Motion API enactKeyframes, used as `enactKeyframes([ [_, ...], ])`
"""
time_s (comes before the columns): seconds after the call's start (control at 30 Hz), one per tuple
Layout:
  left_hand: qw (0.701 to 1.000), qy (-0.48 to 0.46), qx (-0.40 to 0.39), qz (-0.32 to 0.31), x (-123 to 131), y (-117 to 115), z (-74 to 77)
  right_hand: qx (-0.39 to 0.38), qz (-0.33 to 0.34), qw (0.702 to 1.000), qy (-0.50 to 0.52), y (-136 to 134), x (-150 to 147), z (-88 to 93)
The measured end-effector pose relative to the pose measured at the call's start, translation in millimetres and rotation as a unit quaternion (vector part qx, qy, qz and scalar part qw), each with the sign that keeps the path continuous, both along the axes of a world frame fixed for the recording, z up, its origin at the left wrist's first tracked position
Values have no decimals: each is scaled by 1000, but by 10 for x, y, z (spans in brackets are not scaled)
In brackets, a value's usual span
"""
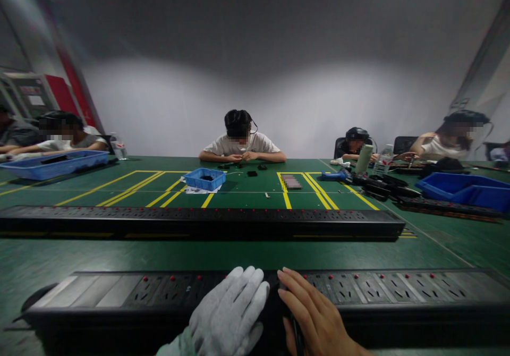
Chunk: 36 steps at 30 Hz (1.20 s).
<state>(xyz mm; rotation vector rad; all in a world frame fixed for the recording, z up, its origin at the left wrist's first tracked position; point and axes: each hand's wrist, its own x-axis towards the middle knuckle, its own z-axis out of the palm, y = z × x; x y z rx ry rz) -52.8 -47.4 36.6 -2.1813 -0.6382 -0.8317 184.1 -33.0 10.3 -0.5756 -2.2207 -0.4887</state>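
Honestly, power sockets (376, 292) look mostly in, anything left is hidden; left hand (229, 311) lies flat, right hand (314, 311) curls, can't tell if it's gripping

My gloved left hand (231, 311) slants inward, fingers straight and together; my bare right hand (316, 313) bends its fingers slightly, both pointing toward the far edge of the worktop (247, 254).

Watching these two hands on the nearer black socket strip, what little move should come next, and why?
Perhaps raise the right hand slightly from the nearer black socket strip: together with the gloved left hand, it covers much of the strip's middle, so that part can't be checked from this view.
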Motion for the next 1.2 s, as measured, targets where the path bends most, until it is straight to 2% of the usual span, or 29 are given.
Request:
enactKeyframes([
  [1.2,1000,-10,4,-4,-2,-1,-5,3,2,1000,-2,-14,-2,10],
])
